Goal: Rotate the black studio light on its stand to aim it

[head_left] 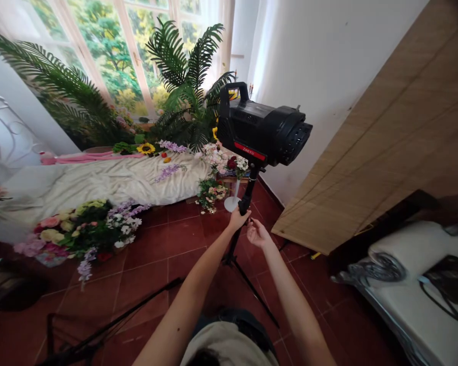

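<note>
The left hand (239, 218) has its grip closed around the upper column of a black light stand (252, 184), near the middle of the frame. Just beside it, to the right, the right hand (257, 234) is half curled, its thumb and fingertips drawn together close to the column; whether its grip has hold of a small part there, I cannot tell.

The stand bears a large black lamp (265, 129) with a red strip, right of upper centre, its front end toward the right. The stand's legs spread over the red tiled floor (187, 234) below the hands. Cream cloth (125, 185) with flowers lies at the left of the frame, palm fronds (168, 56) rise at upper centre, and a woven blind (370, 132) slants down the right side.
</note>
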`<state>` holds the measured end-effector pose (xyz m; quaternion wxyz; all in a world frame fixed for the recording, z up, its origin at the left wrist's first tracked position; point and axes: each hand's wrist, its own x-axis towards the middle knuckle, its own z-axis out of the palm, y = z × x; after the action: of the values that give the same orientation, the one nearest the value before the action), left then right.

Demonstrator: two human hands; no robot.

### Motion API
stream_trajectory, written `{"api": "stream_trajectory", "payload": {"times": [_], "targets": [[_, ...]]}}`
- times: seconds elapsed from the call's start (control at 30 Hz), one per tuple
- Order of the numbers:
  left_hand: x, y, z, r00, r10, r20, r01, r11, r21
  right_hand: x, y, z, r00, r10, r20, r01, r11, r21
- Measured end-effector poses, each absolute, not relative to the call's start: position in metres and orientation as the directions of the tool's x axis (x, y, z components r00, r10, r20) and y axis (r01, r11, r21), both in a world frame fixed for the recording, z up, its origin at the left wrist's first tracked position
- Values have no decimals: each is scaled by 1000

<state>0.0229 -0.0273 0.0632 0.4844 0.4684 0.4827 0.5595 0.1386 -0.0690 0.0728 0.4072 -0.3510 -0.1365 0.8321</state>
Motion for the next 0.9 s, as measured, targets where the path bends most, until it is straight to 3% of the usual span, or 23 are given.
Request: {"api": "stream_trajectory", "payload": {"times": [0.27, 0.37, 0.43, 0.5, 0.57, 0.6, 0.67, 0.77, 0.83, 0.9], "targets": [[27, -22, 54, -181, 982, 60, -87, -77, 993, 134, -64, 67, -312, 850, -424, -493, -526, -693], [25, -20, 50, -153, 986, 68, -84, -82, 993, 138, -65, 60, -196, 924, -327, -218, -366, -905], [23, -21, 49, -125, 990, 58, -81, -69, 994, 144, -69, 57, -99, 984, -147, 65, -141, -988], [21, -21, 49, -109, 993, 49, -70, -57, 996, 151, -74, 55, 3, 999, 54, 300, 51, -953], [20, -22, 52, -102, 994, 46, -61, -52, 997, 155, -78, 54, 102, 986, 136, 402, 84, -912], [20, -22, 53, -102, 994, 45, -58, -51, 997, 154, -79, 53, 141, 984, 106, 396, 42, -917], [19, -22, 54, -99, 993, 58, -50, -63, 997, 150, -79, 53, 161, 982, -100, 276, -142, -951], [16, -20, 53, -80, 993, 90, -23, -92, 995, 139, -74, 55, -14, 888, -459, -22, -459, -888], [15, -19, 51, -66, 993, 97, -17, -98, 995, 132, -70, 57, -84, 843, -531, -149, -538, -830], [14, -19, 50, -63, 994, 91, -22, -93, 995, 128, -67, 59, -20, 865, -501, -191, -495, -848]]}}
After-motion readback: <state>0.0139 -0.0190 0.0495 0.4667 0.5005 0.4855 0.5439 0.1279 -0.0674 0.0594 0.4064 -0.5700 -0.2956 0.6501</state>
